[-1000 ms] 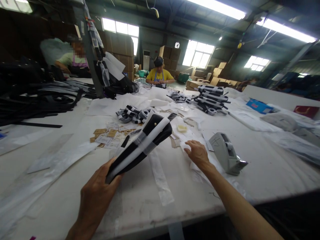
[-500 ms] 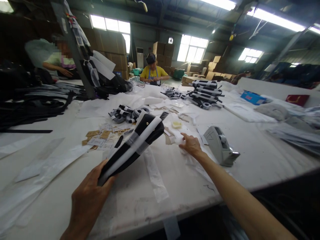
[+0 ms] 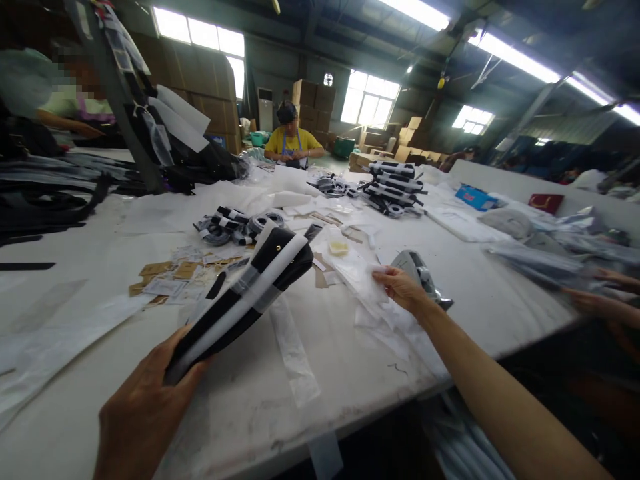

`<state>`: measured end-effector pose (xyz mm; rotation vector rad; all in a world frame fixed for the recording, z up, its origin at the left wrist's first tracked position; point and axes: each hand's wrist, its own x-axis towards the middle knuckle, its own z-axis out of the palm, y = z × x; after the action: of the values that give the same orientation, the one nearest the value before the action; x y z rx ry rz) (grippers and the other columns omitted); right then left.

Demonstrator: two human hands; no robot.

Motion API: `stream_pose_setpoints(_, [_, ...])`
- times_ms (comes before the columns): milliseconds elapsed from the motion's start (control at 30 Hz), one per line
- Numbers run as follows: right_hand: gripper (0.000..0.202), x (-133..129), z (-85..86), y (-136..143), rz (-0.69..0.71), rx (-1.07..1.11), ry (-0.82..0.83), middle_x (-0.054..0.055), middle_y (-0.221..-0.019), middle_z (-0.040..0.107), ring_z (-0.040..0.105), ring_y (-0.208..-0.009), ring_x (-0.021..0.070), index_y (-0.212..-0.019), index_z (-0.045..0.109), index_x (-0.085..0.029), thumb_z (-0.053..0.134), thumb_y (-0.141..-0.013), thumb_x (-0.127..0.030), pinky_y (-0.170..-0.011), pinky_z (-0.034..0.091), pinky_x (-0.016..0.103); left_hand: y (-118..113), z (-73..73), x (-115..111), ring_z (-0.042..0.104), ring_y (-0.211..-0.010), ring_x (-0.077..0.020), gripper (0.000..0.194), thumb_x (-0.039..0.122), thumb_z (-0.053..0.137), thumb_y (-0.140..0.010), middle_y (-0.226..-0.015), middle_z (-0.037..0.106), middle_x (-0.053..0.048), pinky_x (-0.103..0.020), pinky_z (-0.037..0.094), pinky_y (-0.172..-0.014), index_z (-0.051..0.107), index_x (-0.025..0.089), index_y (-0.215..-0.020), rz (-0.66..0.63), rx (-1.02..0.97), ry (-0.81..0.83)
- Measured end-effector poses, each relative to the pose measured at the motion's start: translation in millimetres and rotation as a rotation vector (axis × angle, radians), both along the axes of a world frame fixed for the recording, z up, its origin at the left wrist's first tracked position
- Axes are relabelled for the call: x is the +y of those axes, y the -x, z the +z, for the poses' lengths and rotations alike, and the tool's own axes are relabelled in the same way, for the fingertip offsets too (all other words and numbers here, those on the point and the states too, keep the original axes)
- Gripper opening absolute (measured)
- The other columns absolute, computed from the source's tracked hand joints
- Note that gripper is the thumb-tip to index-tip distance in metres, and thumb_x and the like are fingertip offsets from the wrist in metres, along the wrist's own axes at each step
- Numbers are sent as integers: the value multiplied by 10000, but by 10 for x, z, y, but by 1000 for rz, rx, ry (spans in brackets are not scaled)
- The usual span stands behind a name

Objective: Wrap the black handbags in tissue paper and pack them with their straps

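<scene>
My left hand [image 3: 150,393] is wrapped round the lower end of a black strap bundle [image 3: 250,293], which has white padding and clear bands and is tilted up to the right above the table. My right hand [image 3: 400,287] pinches the edge of a thin white plastic sheet [image 3: 363,277], part of a loose pile. Just behind that hand, a grey tape dispenser [image 3: 417,267] is partly hidden. A yellowish block [image 3: 339,249] lies on the plastic.
Brown and white tags [image 3: 167,277] lie left of the bundle on the white table [image 3: 240,427]. Farther back are coiled straps [image 3: 230,225] and stacked black bundles [image 3: 395,183]. A person's hands [image 3: 600,297] reach in at the right edge; a seated person [image 3: 293,143] is behind the table.
My right hand has moved right and closed on the plastic sheet, lifting its edge. The view has turned to the right, and another person's hands now show at the right edge.
</scene>
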<state>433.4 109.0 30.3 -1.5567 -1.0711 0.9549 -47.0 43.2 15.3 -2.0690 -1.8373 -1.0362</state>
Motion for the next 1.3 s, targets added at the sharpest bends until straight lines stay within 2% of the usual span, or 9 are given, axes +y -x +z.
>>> stream_pose_setpoints(233, [403,-356,74,-71,239,-61,159,28,-761,712,623,-707,169,-796,720,-148,882,-547,-420,-716,486,287,-24,-38,13,698,-991,-276,443,435,506,-913,-1218,687,-74,-382,566,-847,555,235,-1305,-8,0,-26])
stream_pose_setpoints(333, [431,-423,194,-46,368,-366,289,61,-875,747,670,-825,245,-944,755,-171,808,-661,-491,-788,507,348,-26,-36,8,697,-1005,-269,431,407,528,-910,-1215,690,-70,-376,555,-880,554,235,-1304,-19,2,-37])
stream_pose_setpoints(400, [446,-444,267,86,246,-646,154,86,-994,747,671,-959,297,-1041,745,-197,746,-734,-520,-891,499,413,-26,-24,5,698,-1008,-264,420,398,531,-911,-1203,695,-71,-364,556,-878,561,229,-1294,-24,-5,-51])
stream_pose_setpoints(500, [369,-513,251,563,163,-892,-284,107,-1189,700,610,-1161,292,-1137,708,-214,635,-869,-456,-1049,427,452,-21,2,0,704,-995,-250,408,394,542,-910,-1176,707,-66,-340,557,-871,569,228,-1281,-26,-7,-67])
stream_pose_setpoints(567, [393,-582,124,1024,384,-956,-463,104,-1329,630,534,-1282,258,-1272,637,-222,557,-938,-415,-1128,357,456,-12,18,-5,707,-985,-239,406,384,567,-899,-1165,711,-57,-325,554,-875,570,233,-1276,-25,-5,-67])
stream_pose_setpoints(700, [702,-612,-260,1899,890,-1000,-401,132,-1545,390,317,-1447,281,-1490,403,-185,547,-916,-562,-1209,187,515,-30,40,-10,702,-992,-234,397,320,592,-892,-1154,713,-64,-317,546,-887,564,210,-1272,-62,34,-92])
stream_pose_setpoints(867, [642,-636,-470,2359,786,-978,-362,146,-1491,468,360,-1411,326,-1443,463,-174,594,-902,-492,-1178,239,536,-247,-20,-2,678,-1040,-231,391,193,549,-906,-1186,702,-91,-332,534,-900,548,171,-1296,-204,165,-179])
stream_pose_setpoints(1100, [323,-1141,120,2210,943,-788,-856,67,-1069,743,667,-996,224,-1238,596,-266,557,-920,-220,-890,508,397,-565,-354,-122,640,-1123,-211,363,110,384,-970,-1203,698,-85,-337,506,-933,597,148,-1262,-376,276,-256])
stream_pose_setpoints(1300, [151,15,644,2148,530,-822,-404,59,-936,738,671,-901,215,-900,726,-241,578,-912,-268,-853,490,343,-569,-407,-153,623,-1140,-215,366,112,355,-995,-1211,694,-68,-347,496,-940,615,156,-1248,-389,285,-287])
